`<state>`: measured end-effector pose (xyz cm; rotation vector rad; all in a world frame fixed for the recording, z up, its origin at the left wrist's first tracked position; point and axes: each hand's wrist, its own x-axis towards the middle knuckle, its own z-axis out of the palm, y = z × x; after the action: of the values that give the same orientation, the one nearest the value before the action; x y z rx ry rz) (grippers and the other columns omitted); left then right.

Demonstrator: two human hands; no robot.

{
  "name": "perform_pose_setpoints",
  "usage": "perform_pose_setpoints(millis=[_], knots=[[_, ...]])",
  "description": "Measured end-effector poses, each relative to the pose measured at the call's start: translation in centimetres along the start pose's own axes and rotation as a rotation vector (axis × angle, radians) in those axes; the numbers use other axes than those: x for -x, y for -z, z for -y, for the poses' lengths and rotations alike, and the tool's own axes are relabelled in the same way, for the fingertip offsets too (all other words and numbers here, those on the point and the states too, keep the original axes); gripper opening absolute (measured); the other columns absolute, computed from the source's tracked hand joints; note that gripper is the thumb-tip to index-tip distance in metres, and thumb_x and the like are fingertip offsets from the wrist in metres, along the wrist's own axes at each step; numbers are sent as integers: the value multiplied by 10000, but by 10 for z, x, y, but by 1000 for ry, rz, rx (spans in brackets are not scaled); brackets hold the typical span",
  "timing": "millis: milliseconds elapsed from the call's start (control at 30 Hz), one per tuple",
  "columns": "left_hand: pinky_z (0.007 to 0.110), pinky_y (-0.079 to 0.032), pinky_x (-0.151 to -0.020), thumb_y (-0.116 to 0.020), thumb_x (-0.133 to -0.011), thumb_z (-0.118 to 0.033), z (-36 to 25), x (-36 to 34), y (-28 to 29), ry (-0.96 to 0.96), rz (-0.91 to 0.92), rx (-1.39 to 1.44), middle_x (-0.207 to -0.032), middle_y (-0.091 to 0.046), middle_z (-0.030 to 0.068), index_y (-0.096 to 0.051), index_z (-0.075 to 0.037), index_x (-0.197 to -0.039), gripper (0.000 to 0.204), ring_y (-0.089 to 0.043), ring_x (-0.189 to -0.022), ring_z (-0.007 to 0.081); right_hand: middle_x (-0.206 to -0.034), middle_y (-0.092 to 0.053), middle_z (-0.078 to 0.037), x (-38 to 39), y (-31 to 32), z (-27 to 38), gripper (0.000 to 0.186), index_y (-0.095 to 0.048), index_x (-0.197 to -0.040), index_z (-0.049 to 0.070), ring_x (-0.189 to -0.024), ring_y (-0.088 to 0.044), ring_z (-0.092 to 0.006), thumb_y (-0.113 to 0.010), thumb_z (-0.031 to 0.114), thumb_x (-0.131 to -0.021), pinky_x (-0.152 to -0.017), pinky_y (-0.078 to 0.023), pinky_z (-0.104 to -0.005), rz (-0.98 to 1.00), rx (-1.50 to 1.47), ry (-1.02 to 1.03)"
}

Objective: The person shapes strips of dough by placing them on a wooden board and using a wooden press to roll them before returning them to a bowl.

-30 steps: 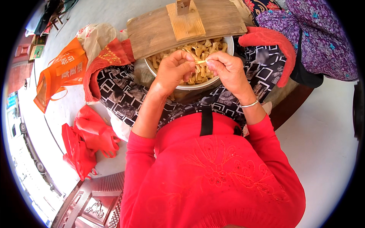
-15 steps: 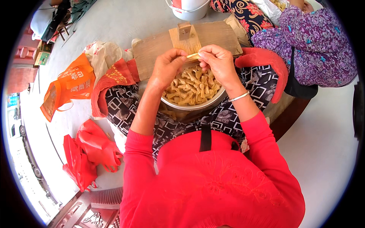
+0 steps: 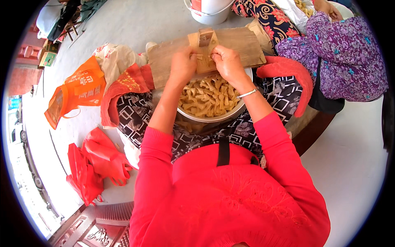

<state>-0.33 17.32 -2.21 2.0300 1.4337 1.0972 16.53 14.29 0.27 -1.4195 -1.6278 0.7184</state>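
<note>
A bowl (image 3: 214, 117) of strips (image 3: 207, 96) sits on the person's lap, with a board (image 3: 173, 57) lying across its far rim. Both hands, left (image 3: 182, 66) and right (image 3: 227, 62), rest on the board; bags (image 3: 76, 88) lie to the left, gloves (image 3: 98, 162) nearer, and a bucket (image 3: 210, 10) stands behind the board

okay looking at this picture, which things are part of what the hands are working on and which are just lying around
In use:
left hand and right hand, both at the small wooden fixture
wooden board carrying it
metal bowl of tan strips

Lying about:
orange plastic bag
red rubber gloves
white bucket
</note>
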Motion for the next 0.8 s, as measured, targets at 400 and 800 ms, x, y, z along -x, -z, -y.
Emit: perform_pose_setpoints(millis=[400, 800], knots=[[385, -446, -924, -633, -821, -97, -55, 107, 13, -46, 201, 88, -1148, -576, 182, -556, -15, -1192, 387, -563, -1059, 329, -703, -614, -13, 88, 24, 14, 41, -636, -870, 12, -560, -537, -49, -641, 53, -870, -491, -424, -181, 44, -538, -433], [456, -430, -881, -637, -821, -214, -71, 166, 20, 141, 111, 214, -1114, -604, 129, -615, -76, -1067, 284, -545, -1052, 348, -841, -659, -78, 53, -33, 231, 90, -625, -923, -16, -692, -599, -98, -640, -42, -839, -595, -478, -219, 100, -604, 744]])
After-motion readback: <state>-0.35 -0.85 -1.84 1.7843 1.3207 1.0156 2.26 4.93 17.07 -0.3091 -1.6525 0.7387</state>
